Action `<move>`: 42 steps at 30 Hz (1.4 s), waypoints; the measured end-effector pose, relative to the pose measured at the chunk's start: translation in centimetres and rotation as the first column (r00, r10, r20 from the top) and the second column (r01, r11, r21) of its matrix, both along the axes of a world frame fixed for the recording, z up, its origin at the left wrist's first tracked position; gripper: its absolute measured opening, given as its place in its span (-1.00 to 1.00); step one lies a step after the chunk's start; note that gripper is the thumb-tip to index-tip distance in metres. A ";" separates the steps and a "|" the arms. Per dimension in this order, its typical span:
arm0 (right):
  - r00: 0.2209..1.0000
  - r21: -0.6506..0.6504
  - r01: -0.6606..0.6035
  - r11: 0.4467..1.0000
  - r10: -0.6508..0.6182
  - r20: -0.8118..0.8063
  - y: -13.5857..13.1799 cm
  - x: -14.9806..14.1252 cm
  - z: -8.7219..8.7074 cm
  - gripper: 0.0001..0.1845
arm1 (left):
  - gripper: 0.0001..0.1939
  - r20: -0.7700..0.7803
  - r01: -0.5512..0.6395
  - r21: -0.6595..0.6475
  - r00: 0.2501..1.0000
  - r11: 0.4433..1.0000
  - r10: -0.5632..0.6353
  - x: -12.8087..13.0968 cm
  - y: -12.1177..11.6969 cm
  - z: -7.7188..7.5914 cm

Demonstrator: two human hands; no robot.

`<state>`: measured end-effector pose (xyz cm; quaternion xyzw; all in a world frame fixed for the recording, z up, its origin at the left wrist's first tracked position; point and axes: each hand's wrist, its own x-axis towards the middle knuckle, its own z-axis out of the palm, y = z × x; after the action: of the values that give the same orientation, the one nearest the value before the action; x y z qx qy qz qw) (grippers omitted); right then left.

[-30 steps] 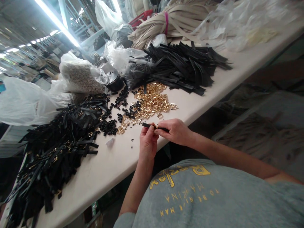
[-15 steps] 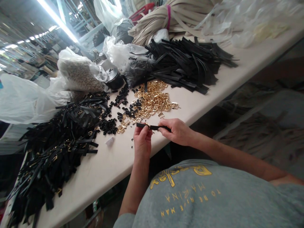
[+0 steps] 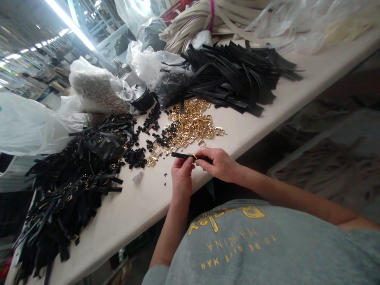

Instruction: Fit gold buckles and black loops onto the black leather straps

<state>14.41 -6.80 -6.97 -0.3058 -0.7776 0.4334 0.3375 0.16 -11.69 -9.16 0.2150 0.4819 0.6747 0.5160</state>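
A short black strap (image 3: 180,155) is held level between my two hands, just above the table's near edge. On it sits a gold buckle (image 3: 194,156), now between my fingertips. My left hand (image 3: 181,174) pinches the strap and buckle from below with thumb and fingers. Closed round the strap's right end is my right hand (image 3: 220,163), which hides part of it. Beyond my hands lies a heap of gold buckles (image 3: 191,124). Small black loops (image 3: 135,157) lie in clusters to its left.
Black straps with buckles (image 3: 74,186) cover the table's left part. Plain black straps (image 3: 231,79) are piled at the back right. Behind stand a dark tin (image 3: 141,97), plastic bags (image 3: 95,87) and a beige strap bundle (image 3: 190,25). A white scrap (image 3: 137,177) lies on the table (image 3: 127,221).
The gold buckle has moved right along the strap, towards my right hand. My left hand has shifted right with it, and the hands are closer together.
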 end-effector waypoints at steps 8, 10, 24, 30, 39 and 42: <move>0.998 -0.010 0.058 0.998 -0.058 -0.006 0.2 0.0 -0.2 -0.87 | -0.77 -0.185 -0.003 0.010 0.983 1.000 0.005 -0.7 -0.3 -0.1; 0.997 0.000 0.078 0.997 -0.078 0.005 0.2 0.1 -0.2 -0.86 | -0.75 -0.209 -0.024 0.033 0.977 0.999 0.030 -0.9 -0.4 -0.2; 0.995 -0.021 0.064 0.998 -0.062 0.083 -0.2 -0.1 0.5 -0.84 | -0.76 -0.376 0.053 0.091 0.926 0.994 -0.015 -0.7 -0.6 -0.1; 0.999 -0.072 0.047 0.996 -0.047 -0.005 -0.1 -0.1 0.1 -0.87 | -0.79 -0.499 0.016 0.154 0.864 0.988 0.064 0.1 -1.3 0.4; 1.000 -0.067 0.008 0.998 -0.010 -0.025 0.0 0.8 0.8 -0.83 | -0.78 -0.493 0.151 0.185 0.869 0.971 -0.041 -0.4 -3.0 1.3; 0.997 -0.090 -0.072 0.993 0.072 -0.008 -0.3 1.1 1.2 -0.84 | -0.75 -0.479 0.281 0.117 0.856 0.953 -0.193 -1.0 -3.1 1.6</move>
<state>15.54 -7.12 -5.82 -0.2913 -0.7669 0.4808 0.3095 -0.80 -14.76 -7.60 0.4735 0.4964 0.5765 0.4439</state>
